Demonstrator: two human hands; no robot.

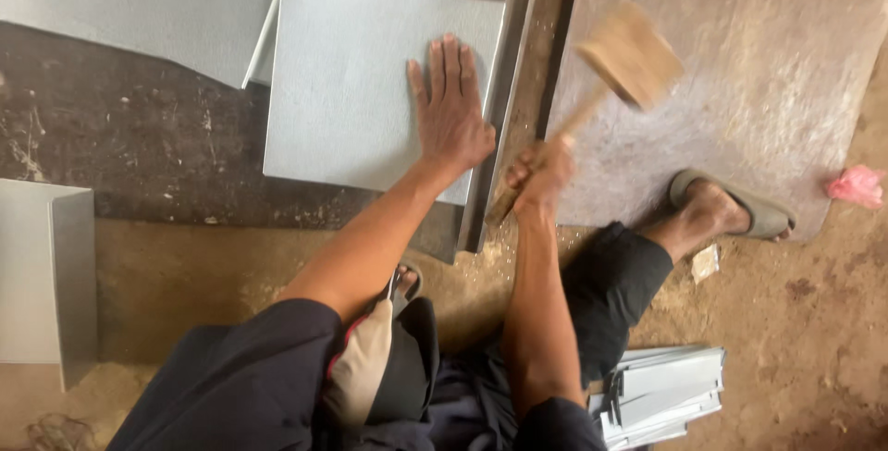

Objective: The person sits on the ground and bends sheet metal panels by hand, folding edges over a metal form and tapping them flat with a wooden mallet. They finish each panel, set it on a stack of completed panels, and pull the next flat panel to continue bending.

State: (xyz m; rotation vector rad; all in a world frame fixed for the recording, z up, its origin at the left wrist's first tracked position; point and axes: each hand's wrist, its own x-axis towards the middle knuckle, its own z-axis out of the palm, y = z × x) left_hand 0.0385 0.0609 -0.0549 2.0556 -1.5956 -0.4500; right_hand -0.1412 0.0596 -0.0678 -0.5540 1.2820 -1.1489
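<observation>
Left hand (450,109) is flat, fingers spread and released, pressing down on the square grey sheet-metal panel (356,81). The panel lies on the floor with its right edge against the long grey steel angle bar (499,99).

Right hand (541,172) has its fingers clenched round the handle of the wooden mallet (631,55). The mallet head is raised to the right of the bar and motion-blurred.

Risks as I judge them:
- Left fingertips sit just beside the bar, right by the strike line. A swing that drifts off line lands on the fingers.
- The panel is held only by palm pressure. A glancing blow could skate it off the bar and spoil the fold.
- The cut edge of the panel is close to the left wrist. A slip could mean a laceration.
- A foot in an open grey sandal (731,206) rests on the worn metal floor plate (740,81) right of the bar. A dropped or rebounding mallet could hit the toes.
- The grip sits low on the handle, so there is less head control.

A stack of folded grey sheet pieces (661,391) lies well below the bar, near the knee.
</observation>
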